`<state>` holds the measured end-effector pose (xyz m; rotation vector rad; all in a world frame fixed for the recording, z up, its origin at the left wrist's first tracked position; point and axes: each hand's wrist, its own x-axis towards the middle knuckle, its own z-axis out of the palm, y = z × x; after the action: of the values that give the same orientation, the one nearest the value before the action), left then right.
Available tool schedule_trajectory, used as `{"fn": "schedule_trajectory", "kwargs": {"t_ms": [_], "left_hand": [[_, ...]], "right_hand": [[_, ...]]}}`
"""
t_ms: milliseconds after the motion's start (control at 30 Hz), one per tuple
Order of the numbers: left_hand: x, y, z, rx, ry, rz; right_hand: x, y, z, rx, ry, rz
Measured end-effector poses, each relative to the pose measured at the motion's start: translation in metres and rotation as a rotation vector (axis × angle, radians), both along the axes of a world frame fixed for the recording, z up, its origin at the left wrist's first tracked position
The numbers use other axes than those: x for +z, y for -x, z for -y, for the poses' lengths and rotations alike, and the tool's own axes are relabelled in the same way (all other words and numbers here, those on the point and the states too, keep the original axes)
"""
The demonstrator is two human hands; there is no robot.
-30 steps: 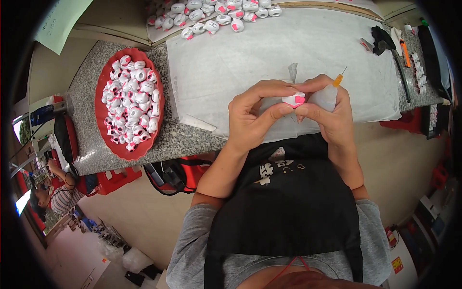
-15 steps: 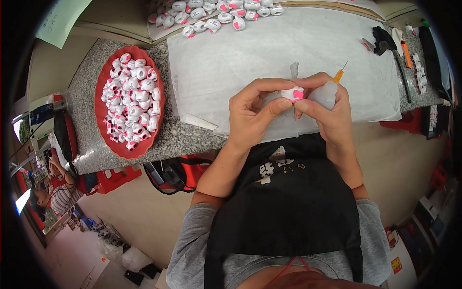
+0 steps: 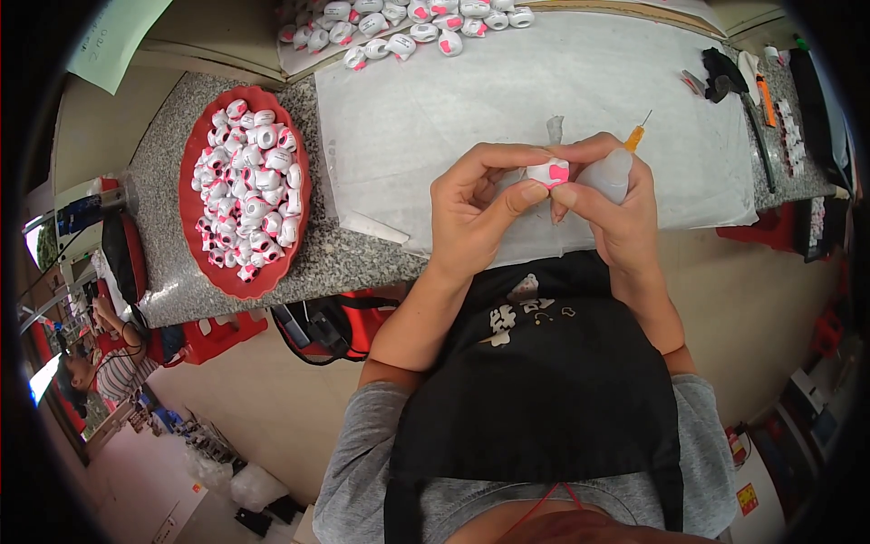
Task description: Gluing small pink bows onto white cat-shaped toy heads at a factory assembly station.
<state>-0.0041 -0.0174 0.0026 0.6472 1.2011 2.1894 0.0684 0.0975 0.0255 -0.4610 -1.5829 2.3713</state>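
Note:
Between both hands, above the sheet-covered bench, is a small white figurine piece (image 3: pixel 549 172) with a pink bow shape. My left hand (image 3: pixel 480 195) pinches it from the left with thumb and fingertips. From the right, the thumb and fingertips of my right hand (image 3: pixel 621 199) press on the same piece. Also tucked in my right hand is a translucent squeeze bottle (image 3: pixel 608 176) with an orange needle tip (image 3: pixel 634 138), pointing up and to the right. Fingers cover part of the figurine piece.
A red scalloped tray (image 3: pixel 189 210) full of similar white and pink pieces stands at left. More pieces (image 3: pixel 399 45) lie at the back. White sheeting (image 3: pixel 408 118) covers the bench; tools (image 3: pixel 725 77) lie at far right. A co-worker (image 3: pixel 122 363) sits at far left.
The figurine piece has turned slightly in my fingers, so its pink bow shape shows more fully. My right hand and the squeeze bottle have shifted a little to the left.

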Motion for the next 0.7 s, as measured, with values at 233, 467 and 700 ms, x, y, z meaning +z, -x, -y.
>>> {"fn": "schedule_trajectory", "kwargs": {"t_ms": [233,467,700], "left_hand": [[0.0015,0.0008,-0.0020,-0.029,0.035,0.001],[0.0030,0.0007,-0.0026,-0.057,0.004,0.012],[0.0002,0.0007,-0.0017,-0.021,0.047,-0.020]], "right_hand": [[0.0007,0.0014,-0.0022,-0.002,-0.030,-0.005],[-0.0005,0.0010,-0.0034,-0.014,-0.059,-0.038],[-0.0012,0.0016,-0.0039,-0.010,-0.052,-0.023]]}}
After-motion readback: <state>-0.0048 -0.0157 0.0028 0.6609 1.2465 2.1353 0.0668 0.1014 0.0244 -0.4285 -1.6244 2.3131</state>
